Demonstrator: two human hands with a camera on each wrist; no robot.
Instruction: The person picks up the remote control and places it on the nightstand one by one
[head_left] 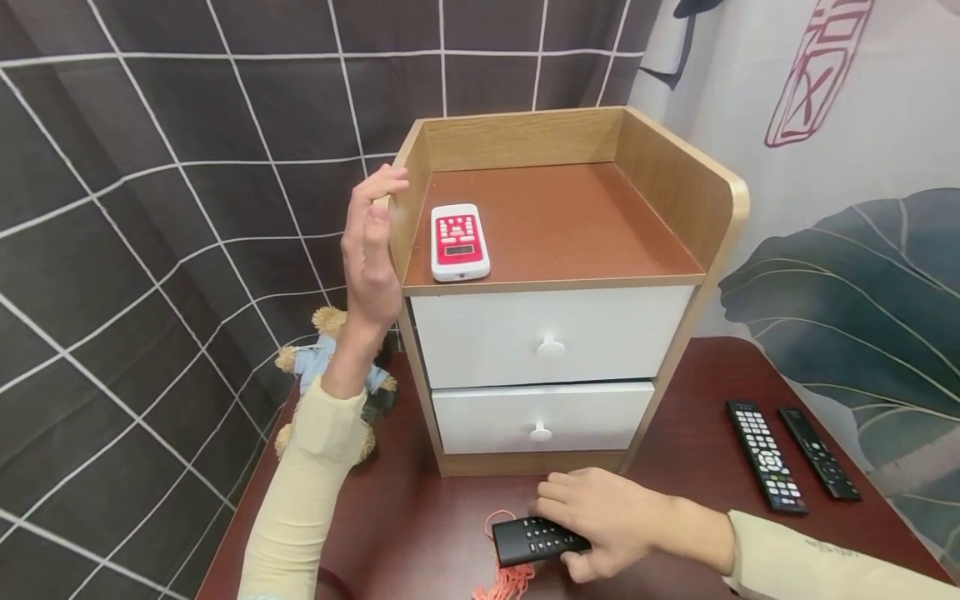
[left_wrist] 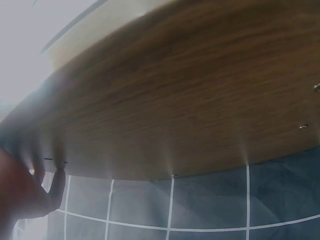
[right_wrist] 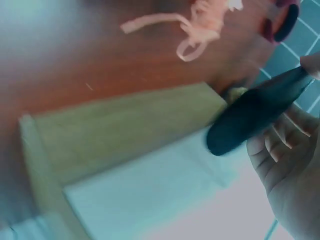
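Note:
My right hand [head_left: 611, 517] holds a black remote control [head_left: 528, 542] low in front of a small wooden cabinet [head_left: 555, 225]. In the right wrist view, the remote [right_wrist: 255, 117] is blurred and sits between the thumb and the fingers. A bundle of coral-coloured string [head_left: 504, 583] lies on the table just under and beside it. My left hand [head_left: 372, 250] rests against the outside of the cabinet's left side panel, fingers pointing up. From the left wrist, fingertips of that hand [left_wrist: 25, 190] touch the wooden panel [left_wrist: 175, 100]. A white remote with a red face [head_left: 459, 242] lies on the cabinet's top.
Two white drawers [head_left: 551, 325] with round knobs face me, both pushed in. On the dark red table [head_left: 690, 475], two more black remotes [head_left: 765, 457] lie to the right. A teddy bear [head_left: 311, 358] sits left, partly behind my forearm. Gridded dark cloth [head_left: 187, 208] hangs behind.

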